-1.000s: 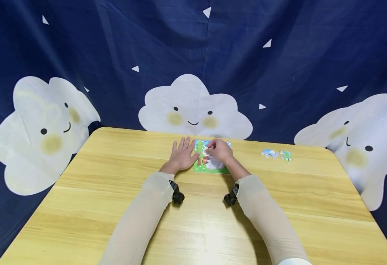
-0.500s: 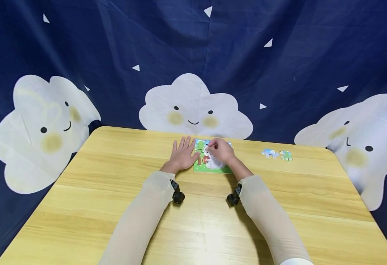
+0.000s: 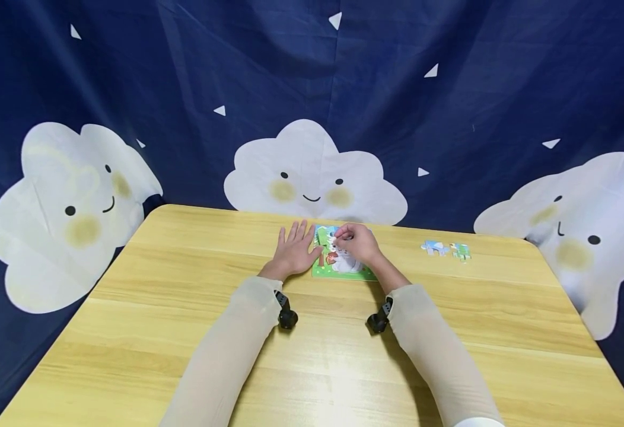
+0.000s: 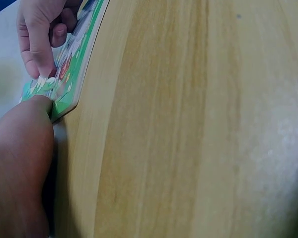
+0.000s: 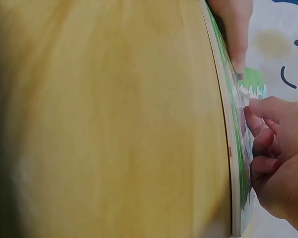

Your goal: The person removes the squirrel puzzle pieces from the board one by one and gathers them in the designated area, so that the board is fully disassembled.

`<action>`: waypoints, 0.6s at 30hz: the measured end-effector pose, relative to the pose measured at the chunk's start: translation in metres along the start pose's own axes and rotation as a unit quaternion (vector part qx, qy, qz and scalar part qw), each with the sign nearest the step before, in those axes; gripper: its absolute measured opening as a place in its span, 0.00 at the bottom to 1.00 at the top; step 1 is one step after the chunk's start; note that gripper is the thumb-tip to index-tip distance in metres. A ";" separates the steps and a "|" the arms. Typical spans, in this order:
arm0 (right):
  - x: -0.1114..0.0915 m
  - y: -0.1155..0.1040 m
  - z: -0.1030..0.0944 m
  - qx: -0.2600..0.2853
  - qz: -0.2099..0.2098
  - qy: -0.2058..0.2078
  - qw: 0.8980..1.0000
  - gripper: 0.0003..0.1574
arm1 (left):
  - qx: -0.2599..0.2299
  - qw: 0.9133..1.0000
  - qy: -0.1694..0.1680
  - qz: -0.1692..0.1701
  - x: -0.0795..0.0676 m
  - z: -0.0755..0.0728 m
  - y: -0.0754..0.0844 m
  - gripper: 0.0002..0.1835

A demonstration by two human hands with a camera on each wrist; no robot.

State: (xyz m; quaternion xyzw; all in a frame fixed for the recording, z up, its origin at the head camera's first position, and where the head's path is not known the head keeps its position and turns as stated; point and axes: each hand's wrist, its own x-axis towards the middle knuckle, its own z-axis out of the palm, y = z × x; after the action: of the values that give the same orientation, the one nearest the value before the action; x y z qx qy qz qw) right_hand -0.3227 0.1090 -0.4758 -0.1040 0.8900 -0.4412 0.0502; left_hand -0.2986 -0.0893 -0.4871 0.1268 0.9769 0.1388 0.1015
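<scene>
In the head view a picture puzzle [image 3: 346, 268] with a green border, a tree and a white animal lies at the table's far side. My left hand [image 3: 293, 252] rests flat with spread fingers at its left edge, the thumb reaching onto the puzzle. My right hand [image 3: 359, 242] is over the puzzle's upper right part and hides it. Its thumb and index finger pinch the edge of a green and white puzzle piece [image 5: 253, 79], which stands tilted up from the board in the right wrist view. The left thumb's tip is close by that piece.
Two loose puzzle pieces, a blue one [image 3: 435, 247] and a green one [image 3: 461, 252], lie on the wooden table [image 3: 312, 356] to the right. Behind the table's far edge hangs a dark blue curtain [image 3: 269, 65] with smiling clouds.
My right hand and wrist have shifted slightly right, and the green piece at the puzzle's upper left has changed its tilt. My left hand has stayed in place.
</scene>
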 end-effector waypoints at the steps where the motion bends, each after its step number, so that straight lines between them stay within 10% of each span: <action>1: 0.000 0.001 0.000 0.006 0.002 0.001 1.000 0.05 | -0.003 1.000 0.003 0.002 -0.001 -0.001 0.001 0.39; 18: 0.001 0.007 0.002 0.019 -0.010 0.014 1.000 0.09 | -0.003 1.000 -0.001 0.000 0.008 0.007 -0.005 0.40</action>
State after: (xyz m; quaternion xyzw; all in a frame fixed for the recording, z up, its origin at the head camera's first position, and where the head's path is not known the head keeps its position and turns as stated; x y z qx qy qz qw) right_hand -0.3243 0.1114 -0.4826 -0.1057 0.8811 -0.4596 0.0358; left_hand -0.3057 -0.0900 -0.4962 0.1265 0.9764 0.1417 0.1032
